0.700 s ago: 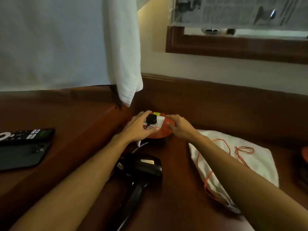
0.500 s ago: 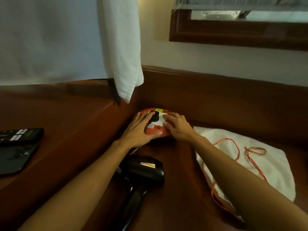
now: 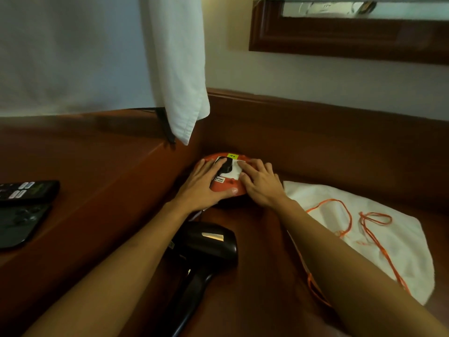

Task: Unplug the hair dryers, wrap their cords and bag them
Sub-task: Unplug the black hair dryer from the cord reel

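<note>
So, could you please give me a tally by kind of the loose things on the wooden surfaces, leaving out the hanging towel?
Hair dryers: 1, black hair dryer
Extension reels: 1, orange extension reel with a black plug in it
Drawstring bags: 1, white bag
Remote controls: 1, remote control
Phones: 1, dark phone
Total: 5
</note>
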A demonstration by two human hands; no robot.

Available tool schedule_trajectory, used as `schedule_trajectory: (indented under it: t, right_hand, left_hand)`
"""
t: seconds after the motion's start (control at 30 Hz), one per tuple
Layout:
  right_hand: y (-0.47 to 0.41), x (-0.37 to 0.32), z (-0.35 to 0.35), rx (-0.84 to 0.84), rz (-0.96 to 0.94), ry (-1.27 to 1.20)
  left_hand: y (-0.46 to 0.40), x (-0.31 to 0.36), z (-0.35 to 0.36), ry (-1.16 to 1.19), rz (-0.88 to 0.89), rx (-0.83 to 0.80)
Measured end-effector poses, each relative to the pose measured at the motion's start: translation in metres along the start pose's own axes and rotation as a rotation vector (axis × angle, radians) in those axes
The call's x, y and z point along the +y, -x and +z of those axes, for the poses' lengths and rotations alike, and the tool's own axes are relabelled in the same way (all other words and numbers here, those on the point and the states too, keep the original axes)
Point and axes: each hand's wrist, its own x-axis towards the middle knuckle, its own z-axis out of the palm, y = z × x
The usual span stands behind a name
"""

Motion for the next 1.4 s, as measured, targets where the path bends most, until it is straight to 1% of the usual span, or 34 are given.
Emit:
schedule_trajectory:
  t: [0.13,0.23,0.27,0.33,0.37,0.43,0.47,0.53,0.7,0.83,1.0,1.13,1.23,1.33,1.4]
  right_hand:
    - [-0.001,-0.006,-0.007,-0.058,0.017,0.039]
    - [-0.009,-0.012,-0.018,-0.111,0.035,0.120]
    - [-0.012,-0.015,-0.021,-0.114,0.038,0.143]
    - [-0.018,-0.023,-0.027,-0.076,0.018,0.145]
    - [-0.020,-0.028,-0.028,-0.060,-0.004,0.110]
    - [-0.024,-0.038,-0.029,-0.098,-0.045,-0.006]
    - [-0.027,-0.043,-0.028,-0.132,-0.057,-0.037]
    - [-0.031,-0.049,-0.027,-0.169,-0.055,-0.008]
    - [-0.043,-0.053,-0.029,-0.168,-0.025,0.044]
    - [-0.050,-0.052,-0.033,-0.205,-0.033,0.028]
    - [-0.055,-0.050,-0.035,-0.232,-0.074,-0.021]
    - [-0.053,-0.054,-0.048,-0.154,-0.075,-0.200]
    - [-0.040,-0.052,-0.057,-0.115,-0.073,-0.241]
    - [-0.015,-0.044,-0.060,-0.028,-0.016,-0.273]
    - [0.009,-0.037,-0.060,0.037,0.044,-0.323]
  left_hand:
    - [-0.001,-0.001,-0.004,0.004,-0.015,-0.020]
    - [-0.001,0.004,-0.013,-0.001,-0.041,-0.067]
    - [0.000,0.006,-0.014,0.017,-0.057,-0.059]
    - [0.004,0.006,-0.011,0.102,-0.053,0.015]
    - [0.006,0.005,-0.008,0.143,-0.034,0.054]
    - [0.008,0.002,-0.004,0.193,0.004,0.084]
    - [0.008,0.003,-0.004,0.195,0.007,0.074]
    - [0.008,0.004,-0.004,0.173,-0.029,0.051]
    - [0.005,0.001,-0.004,0.141,-0.102,0.041]
    - [0.005,0.001,-0.005,0.124,-0.082,0.036]
    - [0.003,-0.003,-0.005,0.072,-0.108,0.036]
    - [0.000,-0.001,-0.013,0.040,-0.099,0.024]
    - [0.002,0.001,-0.025,0.035,-0.103,-0.072]
    - [0.016,0.003,-0.041,0.076,-0.120,-0.171]
    - [0.036,0.008,-0.050,0.104,-0.100,-0.161]
